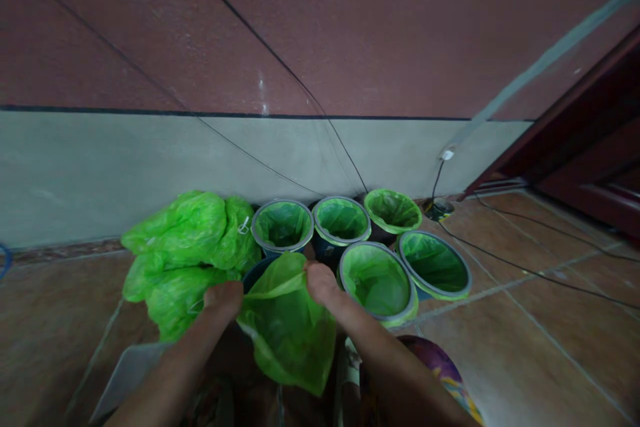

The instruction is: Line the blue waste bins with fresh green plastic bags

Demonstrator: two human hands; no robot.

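Note:
A loose green plastic bag [287, 323] hangs between my two hands over a dark bin [256, 269] whose rim shows just behind it. My left hand [223, 299] grips the bag's left edge. My right hand [320, 282] pinches its upper right edge. Directly behind and to the right stand several small bins lined with green bags, the nearest [377, 280] beside my right wrist.
A heap of filled green bags [187, 250] lies to the left against the wall. Black cables [525, 270] run across the tiled floor on the right from a wall socket [447, 155]. A dark red door frame [575, 140] stands at far right.

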